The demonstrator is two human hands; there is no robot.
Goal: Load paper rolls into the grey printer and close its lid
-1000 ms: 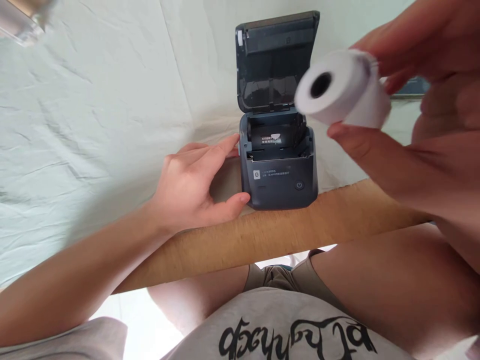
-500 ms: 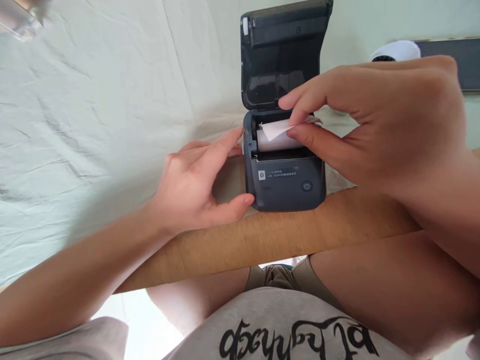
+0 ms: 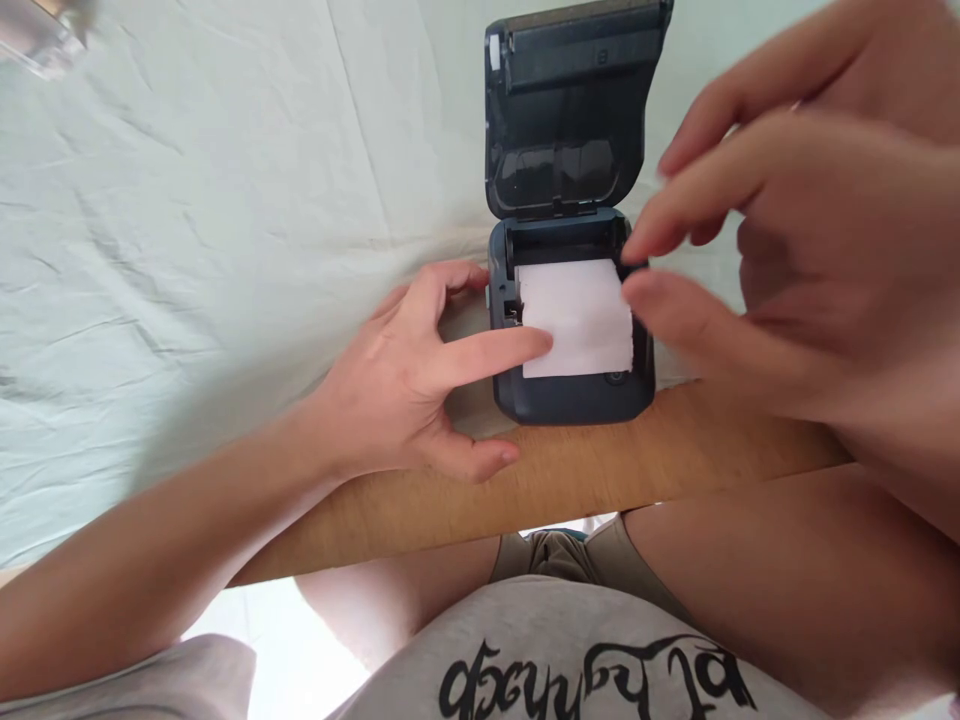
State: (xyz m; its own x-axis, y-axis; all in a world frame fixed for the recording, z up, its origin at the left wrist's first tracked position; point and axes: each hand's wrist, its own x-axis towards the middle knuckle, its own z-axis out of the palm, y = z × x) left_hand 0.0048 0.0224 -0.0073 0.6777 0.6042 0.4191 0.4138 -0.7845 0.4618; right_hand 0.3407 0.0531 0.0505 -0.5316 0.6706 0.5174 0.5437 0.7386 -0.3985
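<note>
From here, I'd have the left hand point(image 3: 405, 365), its grip wide, lightly pin the paper point(image 3: 585, 310) lying over the printer point(image 3: 570, 403) front, the right hand point(image 3: 810, 230), narrowly parted and empty, clear of the lid point(image 3: 574, 115).

On the surface point(image 3: 435, 515), near its front edge, stood the printer point(image 3: 574, 400), its lid point(image 3: 574, 110) raised behind. Paper point(image 3: 581, 315) lay forward over the printer's front. The left grip point(image 3: 401, 375) was at left, touching the paper; the right grip point(image 3: 810, 235) was at right.
</note>
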